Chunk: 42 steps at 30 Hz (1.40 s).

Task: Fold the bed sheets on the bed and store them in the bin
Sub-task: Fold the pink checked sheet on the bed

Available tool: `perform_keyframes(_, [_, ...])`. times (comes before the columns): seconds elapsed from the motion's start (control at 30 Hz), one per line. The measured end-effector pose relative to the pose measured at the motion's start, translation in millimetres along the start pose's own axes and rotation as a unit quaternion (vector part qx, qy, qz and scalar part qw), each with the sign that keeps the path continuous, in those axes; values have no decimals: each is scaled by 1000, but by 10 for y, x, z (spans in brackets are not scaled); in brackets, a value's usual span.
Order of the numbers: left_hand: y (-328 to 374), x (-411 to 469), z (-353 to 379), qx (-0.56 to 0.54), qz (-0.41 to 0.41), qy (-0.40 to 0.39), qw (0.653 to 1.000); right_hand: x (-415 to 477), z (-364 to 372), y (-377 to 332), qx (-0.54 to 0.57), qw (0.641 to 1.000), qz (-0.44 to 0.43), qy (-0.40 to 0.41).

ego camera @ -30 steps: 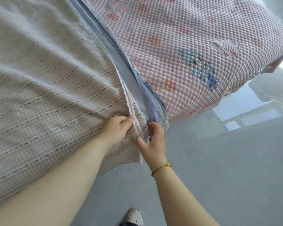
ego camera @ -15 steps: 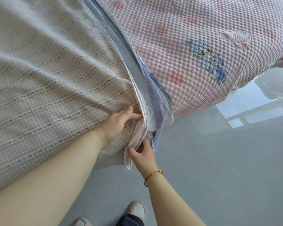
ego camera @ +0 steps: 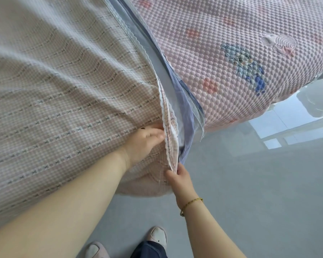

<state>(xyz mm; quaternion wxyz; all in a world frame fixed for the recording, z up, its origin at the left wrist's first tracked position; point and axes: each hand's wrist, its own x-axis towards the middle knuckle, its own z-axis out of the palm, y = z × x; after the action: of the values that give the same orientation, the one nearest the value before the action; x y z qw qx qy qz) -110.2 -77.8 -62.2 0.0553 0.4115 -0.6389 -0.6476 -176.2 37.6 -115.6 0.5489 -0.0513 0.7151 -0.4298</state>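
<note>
A beige checked bed sheet (ego camera: 67,94) with a white scalloped trim covers the left of the bed and hangs over its near edge. My left hand (ego camera: 145,141) presses on the sheet beside the trim, fingers tucked at the fold. Lower down, my right hand (ego camera: 179,178) pinches the hanging trimmed edge of the same sheet. A blue-grey sheet (ego camera: 186,101) lies in layers just right of the trim. The bin is not in view.
A pink honeycomb-quilted mattress cover (ego camera: 222,67) with a blue cartoon figure lies bare on the right of the bed. Grey glossy floor (ego camera: 250,192) runs along the bed's near side. My feet in light slippers (ego camera: 158,237) stand at the bottom.
My right hand has slid down the trimmed edge, away from the left hand, which stays at the fold. The sheet's corner now hangs lower over the bed's edge.
</note>
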Motion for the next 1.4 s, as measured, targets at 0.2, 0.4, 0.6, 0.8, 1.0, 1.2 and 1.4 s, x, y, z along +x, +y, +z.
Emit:
perform_keyframes(0.2, [-276,-500,194,209,38,-5,977,-277,-256,-63,15,995,28,-97])
perform_keyframes(0.4, [-425,-1269,471,257,42,48,964,-697,-239,-395,147,976,26,-157])
perform_keyframes(0.6, [-344,-1625,678,279,129,319,897,-1231,-22,-734,202,961,0,-190])
perform_keyframes(0.8, [-131,-1790,468,261,65,494,827,-1627,312,-822,229,935,-37,-269])
perform_keyframes(1.0, [-175,-2248,-56,210,-11,510,834,-1938,582,-894,266,940,-38,-210])
perform_keyframes(1.2, [-236,-2465,-384,23,-85,487,869,-2083,777,-993,309,942,-40,-124])
perform_keyframes(1.4, [-56,-2459,-859,19,-1,294,956,-1892,717,-1321,329,942,-56,-42])
